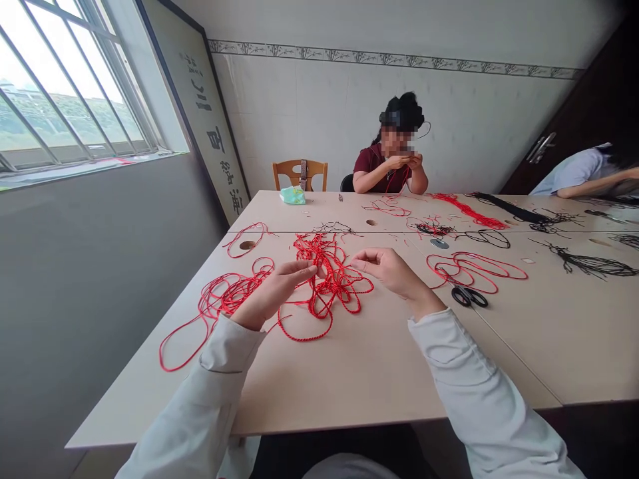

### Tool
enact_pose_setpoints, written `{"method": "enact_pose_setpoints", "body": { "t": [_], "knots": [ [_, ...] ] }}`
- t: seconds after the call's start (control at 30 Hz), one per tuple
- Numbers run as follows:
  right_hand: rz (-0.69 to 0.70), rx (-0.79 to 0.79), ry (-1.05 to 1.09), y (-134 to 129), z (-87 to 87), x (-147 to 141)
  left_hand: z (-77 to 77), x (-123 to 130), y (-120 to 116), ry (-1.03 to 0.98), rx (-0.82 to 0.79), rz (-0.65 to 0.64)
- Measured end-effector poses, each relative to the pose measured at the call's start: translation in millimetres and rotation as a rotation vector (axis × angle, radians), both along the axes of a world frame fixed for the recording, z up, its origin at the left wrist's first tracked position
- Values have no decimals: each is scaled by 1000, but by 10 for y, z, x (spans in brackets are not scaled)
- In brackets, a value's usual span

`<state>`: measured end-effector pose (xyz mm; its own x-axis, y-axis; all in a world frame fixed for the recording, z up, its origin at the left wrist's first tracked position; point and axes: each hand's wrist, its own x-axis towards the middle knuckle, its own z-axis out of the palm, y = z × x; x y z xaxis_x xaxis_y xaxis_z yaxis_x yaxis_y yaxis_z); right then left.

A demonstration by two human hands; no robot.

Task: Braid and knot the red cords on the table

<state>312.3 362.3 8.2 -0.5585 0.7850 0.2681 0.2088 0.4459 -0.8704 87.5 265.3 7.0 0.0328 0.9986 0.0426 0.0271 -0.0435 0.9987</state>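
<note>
Fingers of the left hand (274,291) and the right hand (387,273) nearly meeting above a tangled heap of red cord (329,279), grips slightly curled, any pinched strand impossible to tell; black-handled scissors (469,297) lying farther along the pale bench (349,392), a seated person (374,166) beyond.

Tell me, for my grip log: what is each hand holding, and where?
The left hand touches the red cord at its fingertips, though a pinch cannot be told; the right hand visibly holds nothing.

The left hand (274,291) hides part of the red cord (329,286).
</note>
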Motion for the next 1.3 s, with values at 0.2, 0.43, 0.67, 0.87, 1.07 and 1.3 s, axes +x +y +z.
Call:
{"method": "enact_pose_setpoints", "body": {
  "t": [0.2, 0.43, 0.67, 0.87, 1.07, 1.3],
  "knots": [
    [100, -59, 72, -173, -112, -286, 12, 189, -15, -45, 19, -72],
    [78, -114, 162, -193, -145, -343, -47, 187, 84, -143, 35, -49],
    [73, -190, 174, -208, -125, -326, 65, 140, 212, 60, 145, -74],
    [74, -176, 158, -217, -128, -315, 32, 164, 168, 144, 128, 20],
    [1, -125, 180, -224, -107, -332, -4, 183, 155, 239, 67, -2],
    [-23, -130, 197, -225, -151, -357, -73, 197, 187, 42, -6, -74]
  ]
}}
